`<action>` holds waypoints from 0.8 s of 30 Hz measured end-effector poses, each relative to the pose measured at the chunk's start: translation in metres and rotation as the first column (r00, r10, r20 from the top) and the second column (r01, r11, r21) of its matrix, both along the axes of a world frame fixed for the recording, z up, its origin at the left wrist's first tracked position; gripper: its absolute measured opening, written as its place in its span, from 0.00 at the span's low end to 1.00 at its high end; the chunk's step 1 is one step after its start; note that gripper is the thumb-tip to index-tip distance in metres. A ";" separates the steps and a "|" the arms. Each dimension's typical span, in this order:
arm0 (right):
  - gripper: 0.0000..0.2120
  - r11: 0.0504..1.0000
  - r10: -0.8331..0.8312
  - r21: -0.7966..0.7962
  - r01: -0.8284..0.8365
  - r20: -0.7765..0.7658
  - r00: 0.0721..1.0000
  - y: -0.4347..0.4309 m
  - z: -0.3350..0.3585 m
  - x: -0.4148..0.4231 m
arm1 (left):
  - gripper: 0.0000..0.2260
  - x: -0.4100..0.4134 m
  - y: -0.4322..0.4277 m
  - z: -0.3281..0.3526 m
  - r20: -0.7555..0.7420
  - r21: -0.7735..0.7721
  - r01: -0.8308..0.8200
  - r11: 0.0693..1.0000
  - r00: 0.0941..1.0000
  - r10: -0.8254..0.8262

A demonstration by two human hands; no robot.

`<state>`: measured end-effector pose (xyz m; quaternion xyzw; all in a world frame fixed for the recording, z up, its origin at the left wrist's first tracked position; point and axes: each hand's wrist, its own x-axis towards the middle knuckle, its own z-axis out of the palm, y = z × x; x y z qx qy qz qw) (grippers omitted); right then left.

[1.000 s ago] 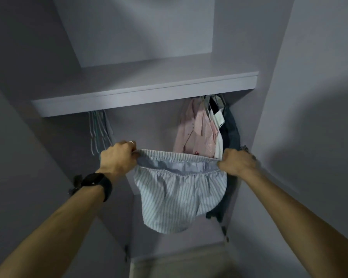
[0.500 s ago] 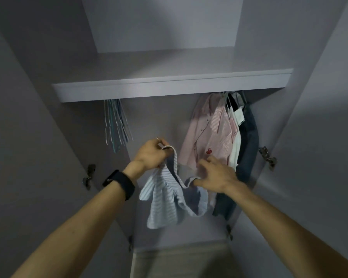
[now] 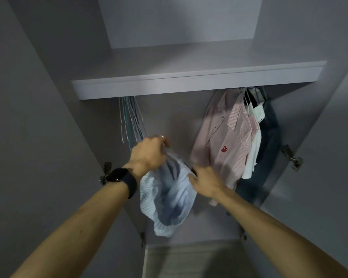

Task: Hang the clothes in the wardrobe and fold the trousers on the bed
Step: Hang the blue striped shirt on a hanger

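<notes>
Left hand (image 3: 149,153) is clenched on the top of the striped garment (image 3: 169,197), fingers curled tight, cloth bunched in the fist. Right hand (image 3: 205,181) is against the garment's right edge, back of the hand to the camera. Its fingers are hidden in the cloth, so I can't tell whether it is gripping or just touching.

The garment is pale blue and white stripe and hangs crumpled and motion-blurred below the left fist. It is in mid-air in the wardrobe (image 3: 38,137) opening, below the shelf (image 3: 189,83) and roughly central between the two sides. It isn't on a hanger. There is a black watch (image 3: 123,178) on the left wrist.

Around it:
- The empty hangers (image 3: 129,119) are bunched under the left end of the shelf, just above and behind the left hand.
- The pink shirts (image 3: 225,141) hang under the right end of the shelf. The front one is striped with a small red logo, and its lower hem sits just behind the right hand.
- A white top (image 3: 253,149) is next in line towards the right wall, then dark jeans (image 3: 269,137) closest to that wall.
- Whatever they hang from is hidden behind the shelf's front edge.
- There is a door hinge (image 3: 107,171) on the left side panel beside the watch, and another hinge (image 3: 291,159) on the right side panel, well apart from both hands.
- A beige panel (image 3: 189,257) sits at the bottom of the opening, below the garment. It's too dim to identify.
</notes>
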<state>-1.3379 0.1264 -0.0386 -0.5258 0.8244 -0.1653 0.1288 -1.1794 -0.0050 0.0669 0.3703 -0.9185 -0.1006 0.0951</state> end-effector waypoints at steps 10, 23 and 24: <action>0.07 0.964 -0.264 -0.014 0.264 -0.090 0.960 0.018 0.044 -0.090 | 0.09 0.061 -0.046 -0.043 0.095 0.109 -0.153 0.982 0.985 0.143; 0.05 0.981 -0.194 0.016 0.195 0.187 0.963 0.002 0.015 -0.072 | 0.15 0.042 0.013 -0.053 0.299 -0.222 -0.364 0.905 0.858 0.418; 0.07 0.987 -0.135 0.095 0.129 0.059 0.989 0.005 0.013 -0.074 | 0.16 0.045 0.015 -0.050 0.264 -0.212 -0.444 0.871 0.832 0.488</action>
